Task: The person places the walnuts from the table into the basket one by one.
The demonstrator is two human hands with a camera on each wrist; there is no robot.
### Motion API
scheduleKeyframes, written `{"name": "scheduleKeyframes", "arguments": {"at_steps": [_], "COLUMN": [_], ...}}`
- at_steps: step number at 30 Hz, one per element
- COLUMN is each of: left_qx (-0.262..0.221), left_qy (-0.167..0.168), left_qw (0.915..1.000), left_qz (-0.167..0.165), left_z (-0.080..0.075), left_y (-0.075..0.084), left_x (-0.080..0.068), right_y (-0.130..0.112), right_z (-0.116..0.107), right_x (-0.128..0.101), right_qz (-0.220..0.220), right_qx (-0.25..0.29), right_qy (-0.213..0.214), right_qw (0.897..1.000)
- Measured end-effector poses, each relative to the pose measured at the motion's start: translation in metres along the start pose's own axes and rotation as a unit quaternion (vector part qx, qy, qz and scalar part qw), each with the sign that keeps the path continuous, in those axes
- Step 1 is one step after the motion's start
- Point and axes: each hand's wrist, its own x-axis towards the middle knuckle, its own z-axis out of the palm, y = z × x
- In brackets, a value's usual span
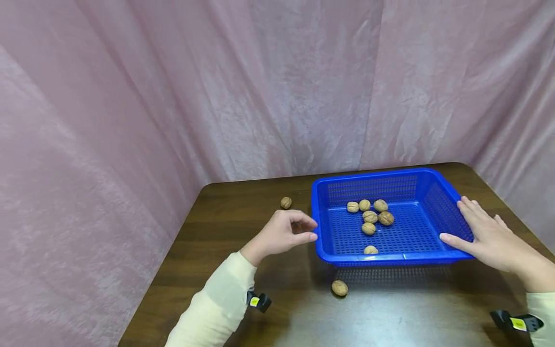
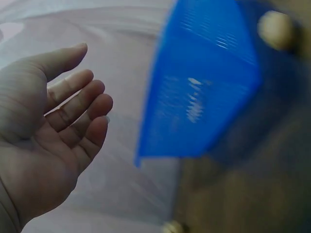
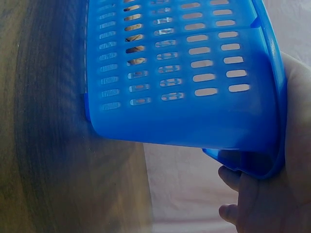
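A blue plastic basket (image 1: 407, 257) with slotted walls holds several walnuts (image 1: 370, 217) on its mesh floor. My right hand (image 1: 498, 241) holds the basket's right rim near the front corner, thumb over the inner side and fingers along the outside. In the right wrist view, the slotted basket wall (image 3: 180, 121) fills the middle, with fingertips showing beyond the rim's corner. My left hand (image 1: 284, 233) is at the left rim, thumb and fingers apart and gently bent. The left wrist view shows that hand (image 2: 58, 116) with a bare palm, a gap between it and the basket (image 2: 194, 92).
One loose walnut (image 1: 339, 288) lies on the brown wooden table (image 1: 208, 250) in front of the basket. Another walnut (image 1: 286, 202) sits behind my left hand, left of the basket. A pink curtain (image 1: 277, 96) hangs along the table's back edge.
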Motion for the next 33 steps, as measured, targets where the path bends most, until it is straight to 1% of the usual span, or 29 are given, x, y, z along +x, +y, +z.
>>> {"name": "scheduleKeyframes", "arguments": {"at_steps": [2,5,8,9,12,15,17,21,26,28,33], "left_qx": [-0.008,-0.024,-0.034,-0.030,-0.001,0.036,0.049,0.063,0.086,0.099,0.127], "left_qy": [-0.004,-0.030,-0.061,-0.070,-0.089,-0.103,-0.116,-0.144,-0.176,-0.181,-0.181], "left_qw": [0.9999,0.9985,0.9965,0.9964,0.9960,0.9930,0.9903,0.9854,0.9784,0.9759,0.9713], "left_qz": [-0.013,-0.038,-0.046,-0.038,0.003,0.046,0.059,0.065,0.066,0.071,0.088], "left_z": [0.005,0.019,0.034,0.038,0.049,0.058,0.063,0.072,0.087,0.091,0.099], "left_y": [-0.012,-0.030,-0.042,-0.045,-0.048,-0.048,-0.047,-0.044,-0.045,-0.046,-0.045], "left_x": [-0.017,-0.036,-0.045,-0.046,-0.044,-0.037,-0.033,-0.028,-0.027,-0.026,-0.025], "right_y": [0.000,0.001,0.003,0.003,0.003,0.003,0.002,0.001,0.000,0.000,0.001], "right_z": [0.000,0.000,0.000,0.000,0.000,0.000,0.000,0.000,0.000,0.000,0.001], "right_x": [0.000,0.000,0.000,0.000,0.001,0.001,0.002,0.003,0.003,0.003,0.001], "right_qz": [-0.001,-0.001,-0.004,-0.004,-0.005,-0.004,-0.001,0.006,0.008,0.008,0.007], "right_qx": [-0.002,-0.005,-0.006,-0.006,-0.005,-0.004,-0.005,-0.006,-0.007,-0.007,-0.007], "right_qy": [0.000,0.000,0.002,0.002,0.002,0.000,-0.002,-0.005,-0.008,-0.007,-0.005], "right_qw": [1.000,1.000,1.000,1.000,1.000,1.000,1.000,1.000,1.000,1.000,1.000]}}
